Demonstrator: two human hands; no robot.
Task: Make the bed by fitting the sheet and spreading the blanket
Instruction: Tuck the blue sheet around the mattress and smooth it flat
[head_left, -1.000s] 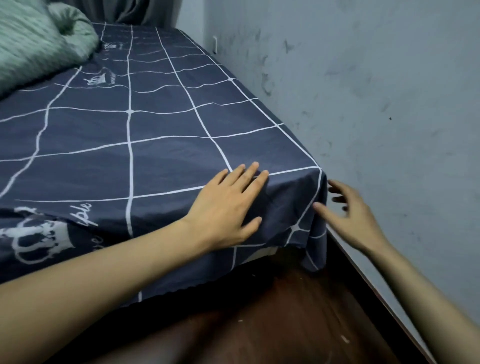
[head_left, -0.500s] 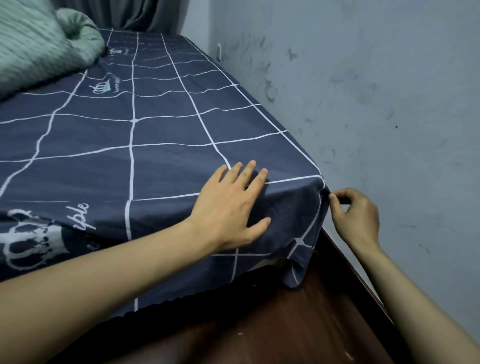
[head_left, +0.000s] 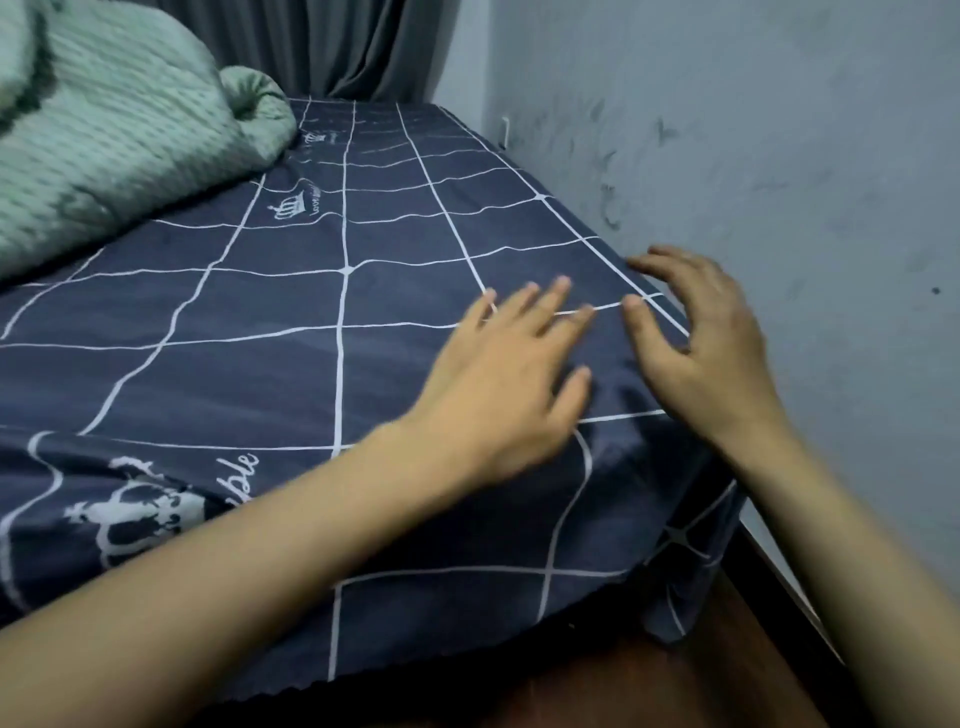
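The right hand (head_left: 711, 353) has moved from the bed's side onto the sheet (head_left: 311, 291). Both hands lie open at the near right corner, left hand (head_left: 514, 384) flat. Step: smoothing; next, spread the blanket (head_left: 104, 145).

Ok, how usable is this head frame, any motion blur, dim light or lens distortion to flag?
Head view: the left hand is smeared by motion, the right hand slightly; the navy grid sheet stays fairly sharp. Light is dim and flat, no glare, soft shadow under the sheet's hanging corner. Wide-angle bending curves the grid lines; the green blanket looks soft.
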